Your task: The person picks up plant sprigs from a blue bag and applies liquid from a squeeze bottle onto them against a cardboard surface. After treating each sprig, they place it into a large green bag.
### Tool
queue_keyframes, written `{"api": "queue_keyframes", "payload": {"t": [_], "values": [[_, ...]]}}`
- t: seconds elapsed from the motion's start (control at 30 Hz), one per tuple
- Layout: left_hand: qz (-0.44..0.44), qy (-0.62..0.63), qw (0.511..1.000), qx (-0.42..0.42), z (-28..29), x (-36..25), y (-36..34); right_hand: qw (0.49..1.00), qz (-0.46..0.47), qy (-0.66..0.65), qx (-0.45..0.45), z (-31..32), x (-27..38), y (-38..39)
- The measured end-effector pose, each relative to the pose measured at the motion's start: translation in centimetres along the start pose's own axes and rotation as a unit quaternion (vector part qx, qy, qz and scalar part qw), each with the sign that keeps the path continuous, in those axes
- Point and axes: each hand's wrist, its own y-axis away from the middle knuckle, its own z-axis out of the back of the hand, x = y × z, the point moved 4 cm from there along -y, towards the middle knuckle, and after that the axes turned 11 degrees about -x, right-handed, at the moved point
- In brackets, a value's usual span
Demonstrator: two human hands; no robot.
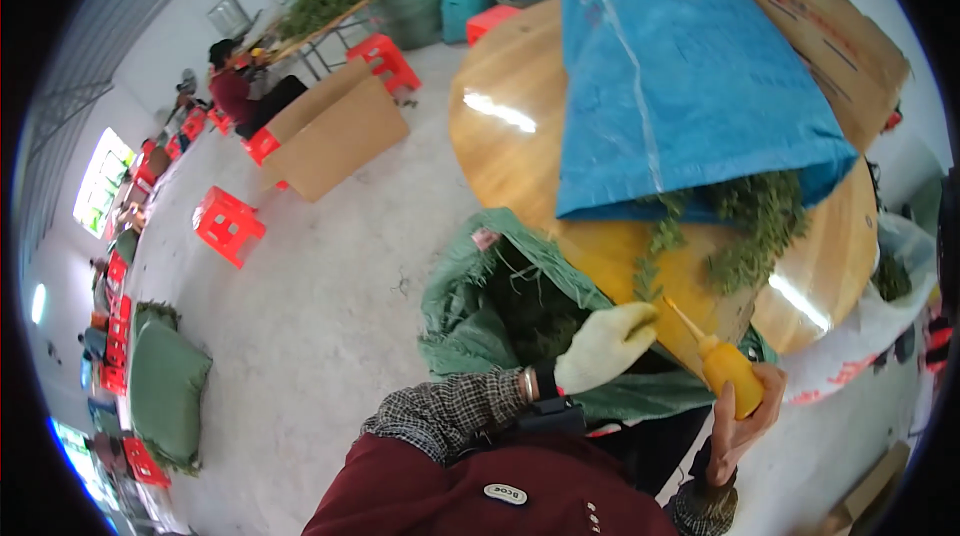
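My left hand (605, 346), in a white glove, has curled fingers beside a green leafy sprig (645, 276); what lies between its fingertips is too small to make out. My bare right hand (750, 411) grips a yellow squeeze bottle (728, 371), its thin nozzle angled up toward the left fingertips. Beneath both is a yellow-stained surface (690, 321) on the round wooden table (500, 151). A big blue sack (680, 76) lies open on the table, leafy branches (760, 236) spilling from its mouth. Below the table edge, an open green sack (445, 321) holds dark foliage.
A cardboard box (340, 136) and red stools (228, 221) stand on the floor at left, near a seated co-worker (240, 96). A stuffed green sack (165, 396) lies farther left. Cardboard (830, 46) stands behind the table; a white sack (890, 296) is at right.
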Motion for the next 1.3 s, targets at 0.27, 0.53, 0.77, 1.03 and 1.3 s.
{"api": "queue_keyframes", "payload": {"t": [0.27,0.53,0.77,1.03,1.3], "values": [[0.119,0.082,0.987,0.072,0.1,-0.5,-0.4,0.997,-0.005,-0.067,0.040,-1.8,-0.1,-1.2],[0.238,0.139,0.953,0.126,-0.9,-0.3,-1.3,0.997,-0.001,-0.052,0.050,-2.0,-0.3,-2.7],[0.298,0.174,0.929,0.131,-1.2,-0.5,-0.7,0.994,-0.046,-0.101,0.000,1.0,-1.5,-1.3],[0.286,0.175,0.927,0.169,-1.3,-0.9,-1.1,0.994,-0.082,-0.071,0.001,0.4,-2.9,-0.3],[0.112,0.084,0.977,0.163,-0.4,-0.8,-0.7,0.994,-0.076,-0.067,0.046,-0.8,-2.0,-1.9]]}}
